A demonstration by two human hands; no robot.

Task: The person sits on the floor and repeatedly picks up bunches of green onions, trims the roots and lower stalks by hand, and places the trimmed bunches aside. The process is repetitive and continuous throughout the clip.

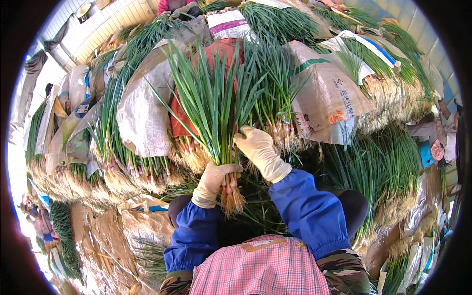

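Observation:
My left hand (212, 183), in a pale rubber glove, is closed around the lower stems of a bunch of green garlic (211, 96). The long flat leaves fan upward, away from me. Below that fist hang the reddish bulbs and tan roots (232, 201). My right hand (261, 152), gloved alike, is at the right side of the stems with its fingers curled. Whether it pinches a leaf there is hidden. Just beyond the bunch lies a red cloth or sack (180, 120) over more plants. Loose leaves (258, 214) lie low down between my knees.
Large heaps of green garlic (280, 81) stand ahead, partly covered by white woven sacks (145, 110). An upright stack of plants (391, 162) is at my right. Brown sheeting (99, 239) covers the floor at left. Another person (177, 5) sits beyond the heap; more people are far left.

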